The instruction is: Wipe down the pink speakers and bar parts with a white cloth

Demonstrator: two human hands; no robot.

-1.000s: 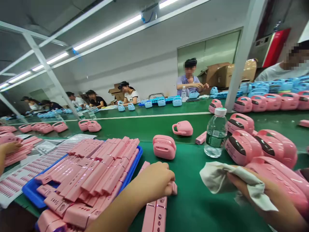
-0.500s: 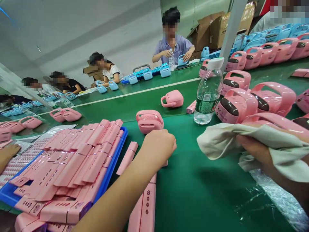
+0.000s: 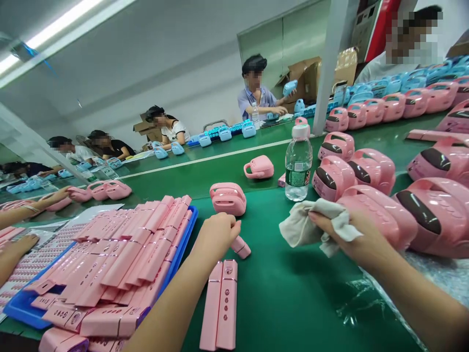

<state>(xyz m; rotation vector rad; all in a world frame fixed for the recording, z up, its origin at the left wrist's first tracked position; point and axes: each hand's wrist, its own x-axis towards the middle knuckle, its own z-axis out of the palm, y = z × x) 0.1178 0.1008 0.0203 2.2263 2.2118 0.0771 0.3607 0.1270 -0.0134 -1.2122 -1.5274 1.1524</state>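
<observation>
Left hand [image 3: 216,237]: closed round a pink bar [image 3: 242,248], one end showing. Right hand [image 3: 353,234]: gripping a white cloth [image 3: 302,227]. Paired pink bars [image 3: 226,308]: side by side, near, on green table [image 3: 286,303]. Blue tray [image 3: 25,314]: left, heaped with more bars. Pink handled case [image 3: 229,200]: just beyond the left hand. Clear bottle [image 3: 298,168]: upright, green label, beyond the cloth. Dark-windowed pink cases [image 3: 333,178]: grouped, right. Co-worker in purple shirt [image 3: 252,100]: far side, one hand raising a blue case [image 3: 290,88].

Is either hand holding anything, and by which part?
The right hand pinches a white cloth by its bunched middle. The left hand seems to grip a pink bar behind its visible end.
</observation>
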